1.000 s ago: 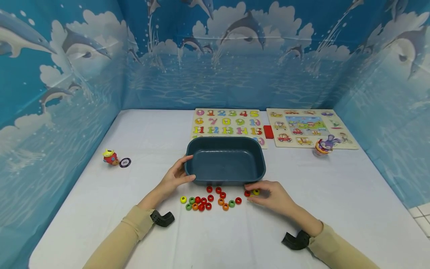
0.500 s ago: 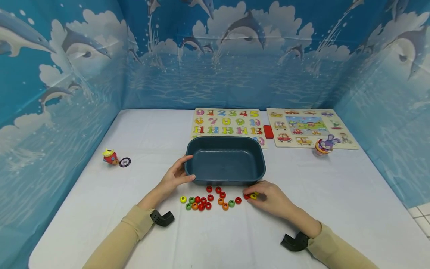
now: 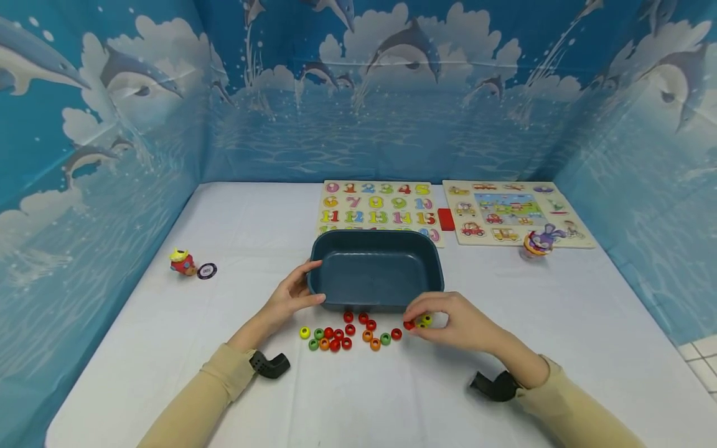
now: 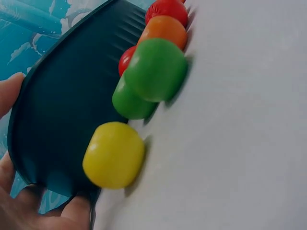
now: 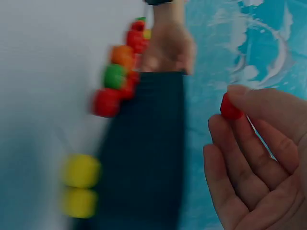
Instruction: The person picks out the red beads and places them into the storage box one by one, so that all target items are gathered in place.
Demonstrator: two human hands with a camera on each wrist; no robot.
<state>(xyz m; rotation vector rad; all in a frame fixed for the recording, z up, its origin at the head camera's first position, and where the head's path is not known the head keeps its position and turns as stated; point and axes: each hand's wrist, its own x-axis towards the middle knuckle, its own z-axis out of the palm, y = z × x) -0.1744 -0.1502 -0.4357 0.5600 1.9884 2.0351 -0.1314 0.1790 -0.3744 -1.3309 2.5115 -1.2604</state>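
Between the thumb and fingertip of my right hand [image 3: 456, 320] is a red bead [image 5: 230, 108], pinched and raised off the table beside the tray's front right corner. Two yellow beads [image 5: 82, 171] lie under that hand. My left hand [image 3: 288, 295] grips the left end of a dark blue rectangular tray [image 3: 364, 304], thumb and fingers spread on its wall. The tray's inside shows no beads. Along its front lie several loose beads: red beads [image 3: 350, 330], green beads [image 4: 158, 69], orange beads [image 3: 375, 344] and a yellow bead [image 4: 114, 155].
Behind the tray are a number puzzle board [image 3: 381, 202], a red piece [image 3: 446, 219] and a vehicle puzzle board [image 3: 512, 214]. A purple rabbit figure [image 3: 540, 241] stands at right; a small red-and-yellow figure [image 3: 182, 262] and a dark round chip [image 3: 206, 270] sit at left.
My right hand has pinched a red bead from beside the yellow beads and lifted it slightly towards the tray. My left hand stays on the tray's left end.
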